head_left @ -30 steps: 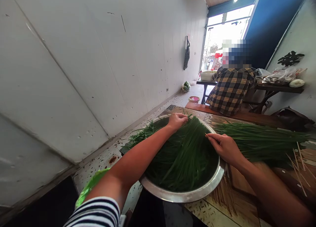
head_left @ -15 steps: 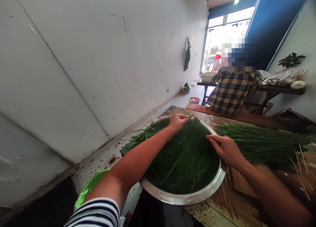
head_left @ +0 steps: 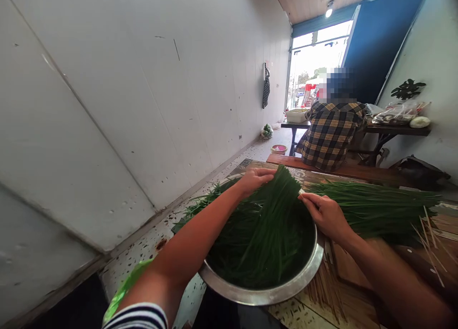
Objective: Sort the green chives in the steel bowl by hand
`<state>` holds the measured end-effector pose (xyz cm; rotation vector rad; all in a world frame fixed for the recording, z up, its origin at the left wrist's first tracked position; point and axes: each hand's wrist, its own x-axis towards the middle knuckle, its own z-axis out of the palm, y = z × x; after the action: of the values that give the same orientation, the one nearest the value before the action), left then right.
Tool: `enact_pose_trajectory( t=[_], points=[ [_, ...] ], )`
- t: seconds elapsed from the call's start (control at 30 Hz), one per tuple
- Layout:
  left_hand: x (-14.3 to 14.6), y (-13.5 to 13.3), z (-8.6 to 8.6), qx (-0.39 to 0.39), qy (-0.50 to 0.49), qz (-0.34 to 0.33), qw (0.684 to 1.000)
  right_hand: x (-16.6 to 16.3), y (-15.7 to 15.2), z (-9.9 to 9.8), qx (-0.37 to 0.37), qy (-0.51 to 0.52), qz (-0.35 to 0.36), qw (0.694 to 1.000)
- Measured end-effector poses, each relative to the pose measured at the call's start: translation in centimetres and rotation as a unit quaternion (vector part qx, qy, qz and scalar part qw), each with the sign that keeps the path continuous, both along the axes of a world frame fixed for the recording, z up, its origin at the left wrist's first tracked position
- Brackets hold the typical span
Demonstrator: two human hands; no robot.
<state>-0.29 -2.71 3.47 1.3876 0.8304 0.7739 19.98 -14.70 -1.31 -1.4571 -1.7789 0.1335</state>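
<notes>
Green leaves have come up into a denser row since half a second ago, their ends now standing by the far rim of the metal basin between both hands, their lower lengths spreading down inside it. On my feed the left hand reaches across from the near left, forearm slanting over the basin. Its fingers lie straighter than before, thumb below them, tips at the row's left edge; whether that grip is pinching leaves I cannot tell. The right hand comes in over the desk from the near right corner, back of the hand up. Its grip pinches a thin stick between thumb and forefinger, pale end at the row's right edge. A second leaf bundle lies beyond that forearm, toward the desk's far edge.
</notes>
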Motion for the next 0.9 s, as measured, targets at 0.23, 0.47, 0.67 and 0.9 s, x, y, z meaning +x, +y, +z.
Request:
enact_pose_trajectory(
  t=[0.23,0.47,0.67,0.9],
  points=[
    [-0.8,-1.2,2.7,-0.042,-0.032,-0.144,0.988,-0.4,-0.6,1.1,0.093,0.013,0.049,0.994],
    [-0.9,-2.2,4.3,0.004,0.001,-0.159,0.987,-0.7,-1.4,2.8,0.081,0.059,0.039,0.994],
    [-1.2,-3.4,5.3,0.036,0.003,-0.135,0.99,-2.3,-2.7,4.8,0.074,0.065,0.011,0.995],
    [-0.8,-7.0,8.1,-0.007,-0.033,-0.155,0.987,-3.8,-3.6,11.1,0.091,0.084,-0.048,0.991]
  ],
)
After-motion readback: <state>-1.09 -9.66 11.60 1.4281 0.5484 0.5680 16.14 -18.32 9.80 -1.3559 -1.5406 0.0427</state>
